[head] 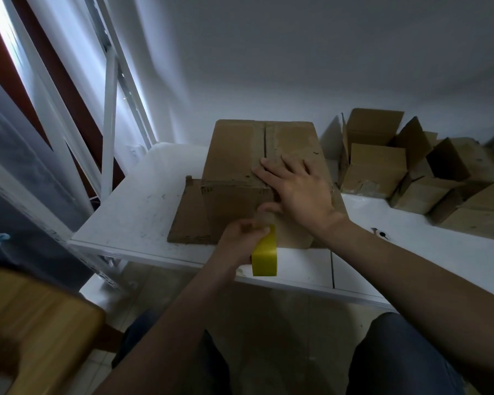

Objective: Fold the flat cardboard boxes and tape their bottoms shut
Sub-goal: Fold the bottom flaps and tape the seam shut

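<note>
Standing on the white table (137, 206), close to its front edge: one cardboard box (234, 155), brown and scuffed. Upturned face closed, two flaps meeting at a dark centre seam that runs away from the viewer. Ragged marks along the near top edge; one lower flap splayed flat on the table at the left foot. Contents not visible (every face in view is shut).

Pressed flat on the top, across the seam: right hand (294, 186), fingers straight and spread, holding nothing.

Curled round a yellow tape roll (265, 258) at the box's near face: left hand (241, 238), thumb uppermost. Pale strip between roll and right thumb.

Heaped at the table's far right, against the wall: pile of made-up boxes (377, 166), several with flaps raised; interiors too dark to tell contents.

Lower left, blurred: wooden seat (35, 315).
</note>
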### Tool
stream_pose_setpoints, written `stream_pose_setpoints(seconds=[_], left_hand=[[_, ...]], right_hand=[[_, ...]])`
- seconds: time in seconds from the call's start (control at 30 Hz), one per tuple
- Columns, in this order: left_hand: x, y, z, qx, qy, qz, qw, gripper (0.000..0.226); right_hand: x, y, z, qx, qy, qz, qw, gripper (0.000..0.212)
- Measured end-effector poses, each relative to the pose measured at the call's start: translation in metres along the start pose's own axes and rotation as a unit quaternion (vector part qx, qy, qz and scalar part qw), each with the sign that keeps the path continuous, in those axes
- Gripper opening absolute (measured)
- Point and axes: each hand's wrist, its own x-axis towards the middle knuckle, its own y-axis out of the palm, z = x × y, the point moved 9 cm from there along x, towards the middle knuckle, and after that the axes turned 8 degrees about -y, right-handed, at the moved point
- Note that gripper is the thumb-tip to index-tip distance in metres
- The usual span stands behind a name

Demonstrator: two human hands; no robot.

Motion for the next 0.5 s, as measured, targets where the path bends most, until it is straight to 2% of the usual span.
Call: stream_pose_setpoints(seconds=[0.1, 0.33, 0.5], left_hand=[[0.002, -0.008, -0.001, -0.002, 0.000, -0.014, 1.000, 0.021], [0.008, -0.001, 0.016, 0.001, -0.023, -0.021, 0.999, 0.017], [0.008, 0.001, 0.023, -0.020, -0.029, -0.009, 0.999, 0.025]], right_hand=[[-0.001, 0.003, 0.000, -0.016, -0.001, -0.006, 1.000, 0.089], [-0.002, -0.002, 0.001, -0.003, 0.008, -0.014, 1.000, 0.086], [-0.001, -0.001, 0.001, -0.018, 0.008, -0.010, 1.000, 0.088]])
